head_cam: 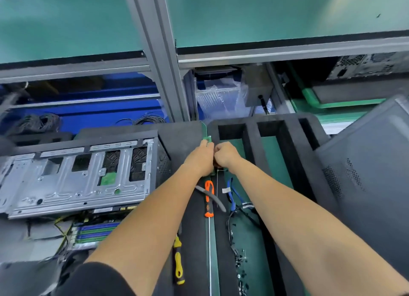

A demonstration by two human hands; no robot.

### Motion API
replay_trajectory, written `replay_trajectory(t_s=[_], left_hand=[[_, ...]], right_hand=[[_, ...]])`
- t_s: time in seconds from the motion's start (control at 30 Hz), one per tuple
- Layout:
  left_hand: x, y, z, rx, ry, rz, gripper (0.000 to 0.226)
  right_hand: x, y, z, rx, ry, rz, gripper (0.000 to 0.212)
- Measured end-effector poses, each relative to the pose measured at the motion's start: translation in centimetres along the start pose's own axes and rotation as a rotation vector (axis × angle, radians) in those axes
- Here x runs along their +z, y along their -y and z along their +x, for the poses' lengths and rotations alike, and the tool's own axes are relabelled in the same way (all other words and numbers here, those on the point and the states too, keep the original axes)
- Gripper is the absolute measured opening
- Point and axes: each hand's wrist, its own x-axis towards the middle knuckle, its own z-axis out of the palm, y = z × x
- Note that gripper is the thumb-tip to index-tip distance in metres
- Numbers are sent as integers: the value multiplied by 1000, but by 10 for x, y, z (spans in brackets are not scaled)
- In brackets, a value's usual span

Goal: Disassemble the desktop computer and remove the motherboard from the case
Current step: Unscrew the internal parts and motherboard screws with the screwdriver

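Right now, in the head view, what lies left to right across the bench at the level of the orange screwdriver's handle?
Computer case → orange screwdriver → blue cable → black foam tray → grey side panel.

Bright even overhead light, soft shadows, wide-angle bending at edges, slight blur

One head-worn view (wide-angle) looks forward and down, close over the foam tray [250, 132].

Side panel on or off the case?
Off. The case lies open on its side, metal frame exposed; a grey panel leans apart at the right.
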Motion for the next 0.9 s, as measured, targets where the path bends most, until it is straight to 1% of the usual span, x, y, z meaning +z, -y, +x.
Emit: replay_trajectory(t_s=[0.07, 0.13, 0.2, 0.27, 0.33, 0.37, 0.43, 0.5, 0.57, 0.63, 0.7, 0.8, 0.9], left_hand=[[2, 3, 1, 6, -13, 4, 49], [2, 4, 2, 14, -30, -2, 50], [3, 3, 0, 3, -20, 1, 44], [4, 2, -3, -3, 20, 62, 39], [1, 0, -7, 14, 62, 131, 38], [-4, -2, -9, 22, 59, 141, 37], [-18, -7, -15, 41, 18, 132, 27], [-37, -13, -26, 80, -30, 136, 14], [-53, -17, -40, 123, -109, 145, 8], [-65, -17, -59, 162, -190, 128, 9], [-73, -12, -82, 202, -220, 115, 14], [-78, 0, -114, 234, -230, 113, 19], [-82, 13, -149, 273, -312, 77, 25]], right_hand=[[4, 1, -1, -18, -34, -84, 29], [8, 4, -4, -42, -81, -164, 13], [10, 6, -8, -63, -120, -237, 12], [7, 4, -14, -85, -128, -290, 10], [0, 2, -23, -111, -105, -312, 7], [-4, 2, -27, -127, -79, -317, 6], [-12, 6, -37, -154, -22, -343, 3], [-17, 13, -47, -173, 12, -393, 8], [-15, 22, -58, -211, 29, -459, 8], [-8, 33, -70, -262, 41, -517, 21], [2, 43, -86, -292, 63, -565, 29], [16, 57, -113, -292, 60, -631, 29], [28, 72, -146, -281, 22, -653, 28]])
